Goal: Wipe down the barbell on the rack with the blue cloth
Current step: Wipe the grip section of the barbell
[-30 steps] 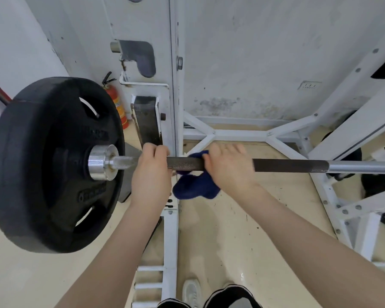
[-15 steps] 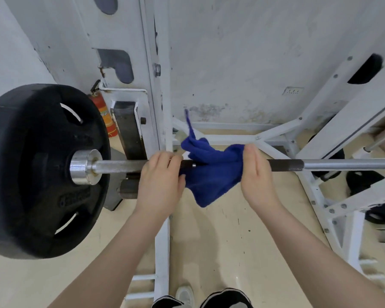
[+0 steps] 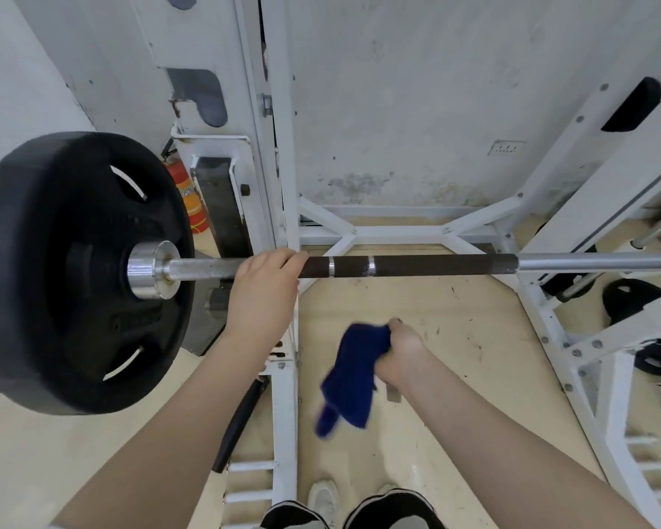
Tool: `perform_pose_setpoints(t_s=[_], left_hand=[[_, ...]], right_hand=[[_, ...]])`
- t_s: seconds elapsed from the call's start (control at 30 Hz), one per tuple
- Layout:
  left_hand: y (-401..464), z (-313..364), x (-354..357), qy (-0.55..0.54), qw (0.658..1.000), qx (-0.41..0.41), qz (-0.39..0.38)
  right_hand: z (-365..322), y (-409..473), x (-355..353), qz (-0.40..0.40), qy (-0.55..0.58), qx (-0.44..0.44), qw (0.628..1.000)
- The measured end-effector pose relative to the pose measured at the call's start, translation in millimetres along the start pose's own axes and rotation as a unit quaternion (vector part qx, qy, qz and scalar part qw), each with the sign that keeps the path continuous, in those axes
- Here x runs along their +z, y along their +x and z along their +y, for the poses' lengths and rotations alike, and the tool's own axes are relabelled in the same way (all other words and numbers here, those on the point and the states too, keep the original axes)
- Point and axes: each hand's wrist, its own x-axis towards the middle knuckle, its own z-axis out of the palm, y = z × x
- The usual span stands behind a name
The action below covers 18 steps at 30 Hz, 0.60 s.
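The barbell [image 3: 416, 266] runs level across the view on the white rack [image 3: 271, 177], dark and knurled in the middle, chrome toward both ends. A large black plate [image 3: 65, 269] is loaded on its left end. My left hand [image 3: 264, 288] grips the bar just right of the chrome sleeve. My right hand [image 3: 401, 353] is below the bar, clear of it, and clutches the blue cloth [image 3: 353, 379], which hangs loose and blurred beneath my fist.
White rack beams [image 3: 573, 337] cross the floor on the right, with black plates [image 3: 634, 303] beyond them. A red fire extinguisher [image 3: 191, 204] stands behind the loaded plate. A black handle [image 3: 241, 418] leans by the rack's base. My shoes [image 3: 359, 505] show at the bottom edge.
My right hand has pulled the cloth off the bar and dropped it well below. The left hand keeps its grip on the bar.
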Motion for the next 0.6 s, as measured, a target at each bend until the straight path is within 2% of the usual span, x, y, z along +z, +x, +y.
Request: perform_pose_setpoints(t_s=[0.07, 0.13, 0.2, 0.3, 0.43, 0.53, 0.57, 0.6], left_hand=[[1.0, 0.7, -1.7, -0.008, 1.000, -0.005, -0.004], [1.6, 2.1, -3.3, -0.018, 1.000, -0.012, -0.019], [1.8, 0.7, -1.6, -0.010, 0.999, -0.015, -0.028], [2.6, -1.7, 2.2, 0.000, 1.000, -0.005, -0.004], [5.0, -5.8, 7.4, -0.007, 1.000, -0.004, 0.022], [4.8, -8.1, 10.2, -0.013, 0.999, 0.005, 0.046], [4.6, -7.1, 10.0, -0.015, 0.998, 0.002, 0.053], [4.6, -6.2, 10.4, -0.017, 0.998, -0.002, 0.060]], right_hand=[[-8.3, -3.2, 29.1, -0.112, 0.096, -0.028, 0.989], [-7.6, -7.6, 53.5, -0.227, 0.180, -0.050, 0.956], [-1.5, -12.6, 60.4, -0.272, 0.225, -0.051, 0.934], [-10.4, -16.9, 47.9, -0.264, 0.242, -0.038, 0.933], [-31.4, -9.5, 29.5, -0.222, 0.358, -0.015, 0.907], [-20.7, -5.7, 42.9, -0.264, 0.388, 0.012, 0.883], [-14.2, -7.6, 51.7, -0.272, 0.353, 0.007, 0.895], [-7.2, -12.5, 59.4, -0.259, 0.285, -0.014, 0.923]])
